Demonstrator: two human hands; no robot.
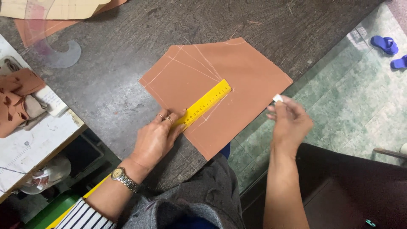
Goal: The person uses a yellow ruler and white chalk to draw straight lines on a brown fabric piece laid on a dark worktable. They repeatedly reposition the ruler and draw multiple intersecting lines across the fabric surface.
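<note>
On dark table (pixel 106 85), left hand (pixel 154 140) pressed flat pinning yellow ruler (pixel 205 104) across brown fabric (pixel 237 89) already chalked with several lines, right hand (pixel 290 121) lifted off past the table edge, fingers pinching white chalk (pixel 277 98); marking looks partly done.

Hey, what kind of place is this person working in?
Probably a sewing or tailoring workshop: brown fabric with chalk lines lies on a dark worktable, the left hand presses a yellow ruler on it, and the right hand holds chalk.
</note>
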